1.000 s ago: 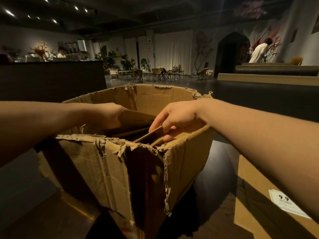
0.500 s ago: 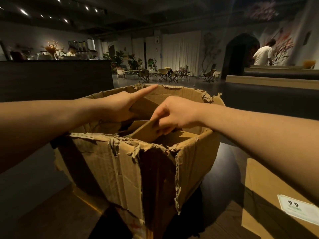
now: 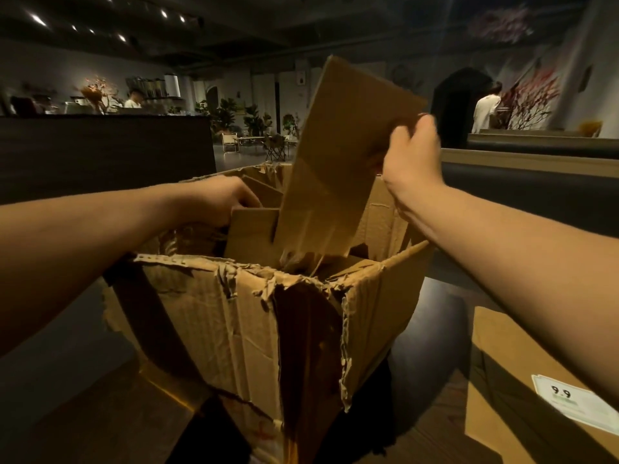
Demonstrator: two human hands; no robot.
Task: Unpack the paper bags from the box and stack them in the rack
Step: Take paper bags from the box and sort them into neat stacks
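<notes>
box (image 3: 234,329): torn rim, top open, standing on the dark desk (image 3: 100,420); free air above it.
bag (image 3: 338,169): flat, long axis steep, top leaning away, low end inside the box.
right hand (image 3: 410,162): pinches the bag's upper right edge.
left hand (image 3: 217,200): grip curled on a flat bag (image 3: 253,234) inside the box.
label (image 3: 572,400): reads "9.9", at the desk's right edge.

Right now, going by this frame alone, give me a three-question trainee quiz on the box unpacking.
1. True or false: the right hand grips the raised paper bag.
2. Where is the left hand? A) inside the torn box B) on the price label
3. Fill in: the raised bag's lower end is still inside the ____.

Key: 1 true; 2 A; 3 box.
</notes>
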